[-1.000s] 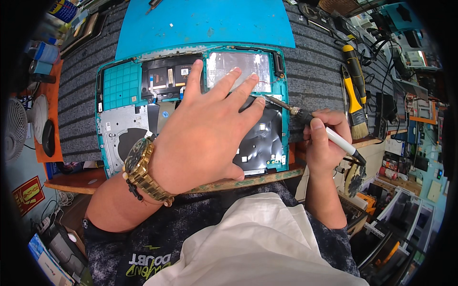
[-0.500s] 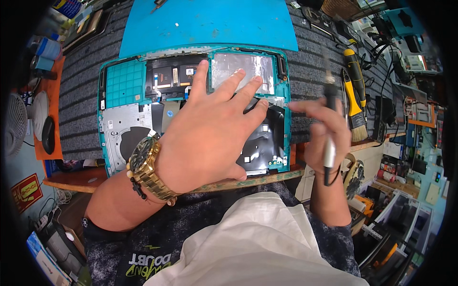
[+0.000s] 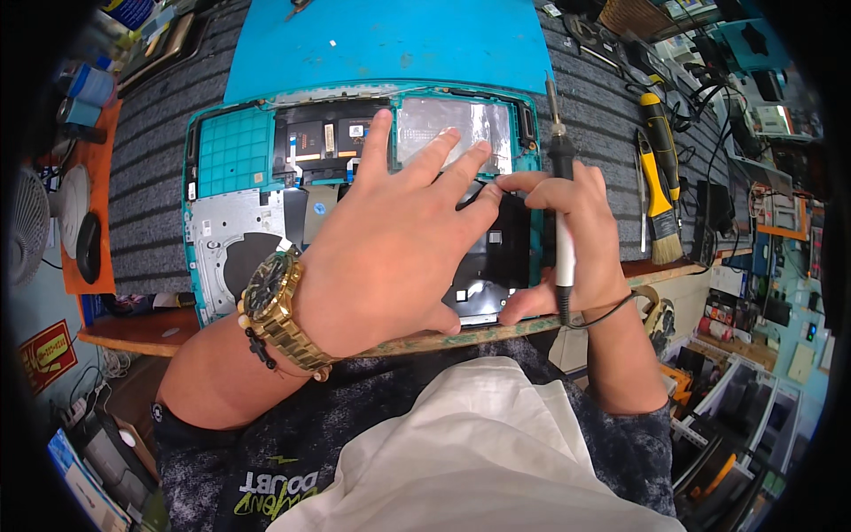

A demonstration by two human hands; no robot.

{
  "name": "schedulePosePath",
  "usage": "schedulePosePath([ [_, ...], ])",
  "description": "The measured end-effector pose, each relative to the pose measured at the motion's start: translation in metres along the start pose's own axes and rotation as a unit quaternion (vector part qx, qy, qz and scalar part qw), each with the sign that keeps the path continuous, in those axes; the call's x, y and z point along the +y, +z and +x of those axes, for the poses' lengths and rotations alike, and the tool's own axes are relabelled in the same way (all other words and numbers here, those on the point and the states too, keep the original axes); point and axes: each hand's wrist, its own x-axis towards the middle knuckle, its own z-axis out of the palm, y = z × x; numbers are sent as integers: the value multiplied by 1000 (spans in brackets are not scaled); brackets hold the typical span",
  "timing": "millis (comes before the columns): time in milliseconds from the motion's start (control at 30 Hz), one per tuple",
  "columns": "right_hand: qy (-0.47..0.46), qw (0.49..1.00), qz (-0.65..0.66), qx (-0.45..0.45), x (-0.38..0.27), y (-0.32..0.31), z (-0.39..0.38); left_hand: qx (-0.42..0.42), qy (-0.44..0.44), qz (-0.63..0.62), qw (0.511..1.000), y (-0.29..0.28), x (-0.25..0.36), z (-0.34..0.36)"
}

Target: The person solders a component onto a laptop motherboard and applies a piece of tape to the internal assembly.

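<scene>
A teal laptop cover (image 3: 232, 146), its inner side up, lies along the bench's near edge. Across its middle my left hand (image 3: 390, 244) is spread flat, fingers apart, pressing on it and hiding much of the centre. Black film (image 3: 501, 253) covers the panel's right part. My right hand (image 3: 581, 230) keeps a soldering iron (image 3: 566, 248) in its grip, tip pointing up and away from the panel. The right index finger reaches to the black film's upper edge, near my left little finger. The right thumb is at the film's lower edge.
Beyond the panel is a blue mat (image 3: 381, 49) on ribbed grey carpet (image 3: 146, 213). To the right are a yellow-handled brush (image 3: 658, 199) and a yellow-black screwdriver (image 3: 654, 115). A black mouse (image 3: 89, 248) and a fan (image 3: 31, 226) are at the left.
My right hand has come left onto the panel's right part, bringing the soldering iron with it. The black film looks flatter. My left hand has stayed in place.
</scene>
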Motion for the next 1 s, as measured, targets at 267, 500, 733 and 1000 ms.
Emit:
schedulePosePath([
  [267, 55, 958, 96, 264, 12, 8, -36, -6, -2, -2, 1000, -1, 0, 0],
  [500, 114, 950, 111, 270, 7, 27, -48, -11, 4, -16, 1000, -4, -2, -1],
  [733, 88, 972, 61, 210, 10, 28, -37, -11, 3, -32, 999, -6, -2, 0],
  [1000, 128, 973, 28, 189, 5, 29, -29, -15, -2, -34, 999, -7, -1, 1],
])
